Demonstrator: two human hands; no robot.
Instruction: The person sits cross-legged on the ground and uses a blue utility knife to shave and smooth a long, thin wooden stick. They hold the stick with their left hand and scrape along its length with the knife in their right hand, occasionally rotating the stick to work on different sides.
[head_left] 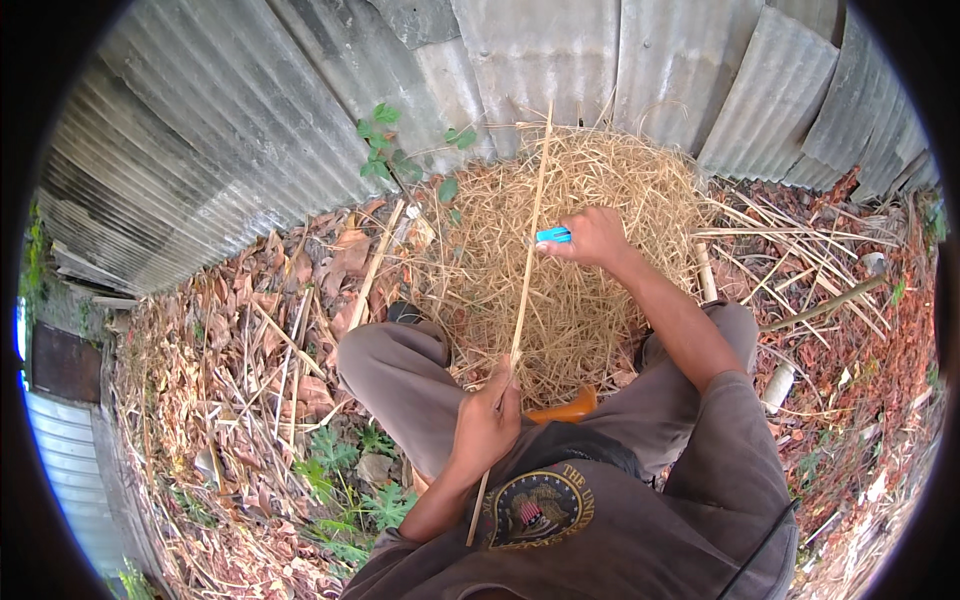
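Note:
A long, thin bamboo strip [531, 250] runs slanting from the fence down past my shirt front. Near its lower part, my left hand [487, 420] is closed round it, thumb on top. Farther up, my right hand [595, 238] grips a small blue utility knife [553, 235], with only the blue end showing beyond the fingers. That end sits right beside the strip; whether a blade touches it I cannot tell. Below both hands lies a heap of pale shavings [590, 320], between my bent legs.
Corrugated metal sheets [560, 60] form a fence behind the heap. Loose sticks [800, 250] lie at the right, and dry brown leaves [340, 255] cover the ground at the left. Green plants [335, 460] grow by my left knee. An orange object [565, 408] lies before my lap.

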